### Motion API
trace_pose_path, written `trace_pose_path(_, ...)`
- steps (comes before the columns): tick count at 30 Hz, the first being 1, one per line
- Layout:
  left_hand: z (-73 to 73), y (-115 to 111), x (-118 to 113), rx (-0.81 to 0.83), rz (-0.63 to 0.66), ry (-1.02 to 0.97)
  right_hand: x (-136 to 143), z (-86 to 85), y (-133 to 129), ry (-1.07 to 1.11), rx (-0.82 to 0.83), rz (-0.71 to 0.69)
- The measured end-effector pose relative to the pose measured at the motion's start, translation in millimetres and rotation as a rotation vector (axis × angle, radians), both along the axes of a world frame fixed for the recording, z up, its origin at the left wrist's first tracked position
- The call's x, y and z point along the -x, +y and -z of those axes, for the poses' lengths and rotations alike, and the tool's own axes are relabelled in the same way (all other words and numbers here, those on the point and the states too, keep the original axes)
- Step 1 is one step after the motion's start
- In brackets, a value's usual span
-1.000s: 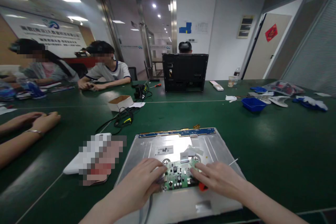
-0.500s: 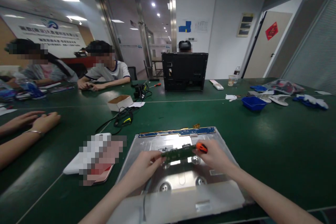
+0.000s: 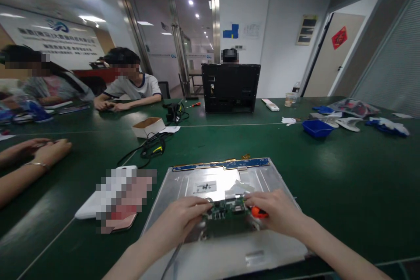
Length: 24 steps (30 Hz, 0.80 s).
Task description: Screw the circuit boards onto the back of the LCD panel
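Note:
A green circuit board [image 3: 226, 209] is held level over the metal back of a display panel [image 3: 182, 183], its component side showing. My left hand [image 3: 182, 218] pinches the board's left end. At the right end my right hand [image 3: 278, 210] grips the board and also keeps an orange-handled screwdriver [image 3: 259, 212] in the palm; most of the screwdriver is hidden. Along the panel's far edge runs a narrow blue circuit strip [image 3: 210, 166]. Several small screws [image 3: 206, 187] lie on the panel. A thin cable [image 3: 172, 260] hangs below my left hand.
Left of the panel lie a white phone [image 3: 87, 208] and a pinkish phone [image 3: 126, 223]. Beyond are black cables [image 3: 149, 148], an open box [image 3: 144, 130], and a black monitor [image 3: 231, 89]. A blue tray [image 3: 317, 128] sits right. Another person's hands [image 3: 49, 153] are at left.
Both hands have lowered the circuit board towards me and tilted it, so its components now face up. The small screws on the panel are now in plain sight.

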<state>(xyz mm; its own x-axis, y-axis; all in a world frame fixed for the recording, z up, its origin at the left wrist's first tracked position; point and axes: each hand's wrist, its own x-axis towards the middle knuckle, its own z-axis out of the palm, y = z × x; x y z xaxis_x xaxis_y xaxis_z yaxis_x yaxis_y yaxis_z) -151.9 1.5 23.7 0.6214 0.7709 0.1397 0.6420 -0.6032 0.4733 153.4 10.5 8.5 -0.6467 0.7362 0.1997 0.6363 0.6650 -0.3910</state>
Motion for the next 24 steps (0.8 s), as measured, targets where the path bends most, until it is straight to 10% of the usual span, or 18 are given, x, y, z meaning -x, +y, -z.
trace_pose_path(24,15.9,-10,6,0.207,-0.178,-0.068,4,2.3,-15,-0.057,0.218,0.165)
